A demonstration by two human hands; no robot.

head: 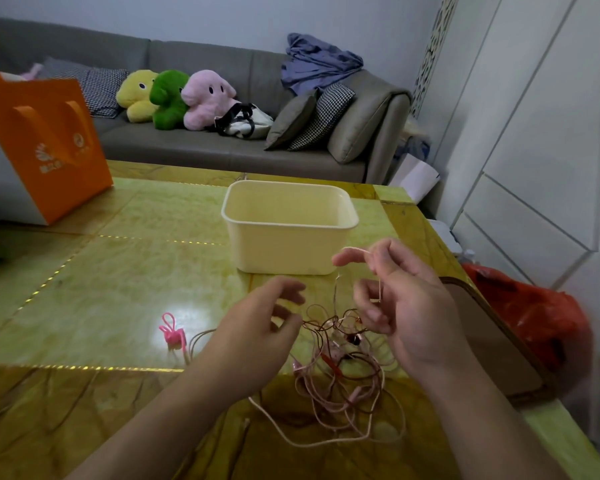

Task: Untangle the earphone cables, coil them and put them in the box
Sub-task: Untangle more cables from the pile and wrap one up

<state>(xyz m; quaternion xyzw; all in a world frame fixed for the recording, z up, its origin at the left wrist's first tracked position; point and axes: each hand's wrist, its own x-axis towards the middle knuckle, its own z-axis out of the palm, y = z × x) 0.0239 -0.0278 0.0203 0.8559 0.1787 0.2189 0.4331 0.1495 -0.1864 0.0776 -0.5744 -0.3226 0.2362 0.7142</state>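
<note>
A: What is seen nearest, under the hands?

B: The tangled earphone cables (340, 368) are spread on the table (84, 271), under and between both hands. A thin strand is pinched and lifted by the right hand (395, 306). The left hand (257, 334) is held with loosely curled fingers; whether a cable is gripped cannot be told.

A: Which step is judged?

B: Untangling. One cable must next be pulled free gently, then coiled.

A: And beyond the hands?

B: The box (288, 226) is placed just beyond them, with nothing seen inside.
</note>
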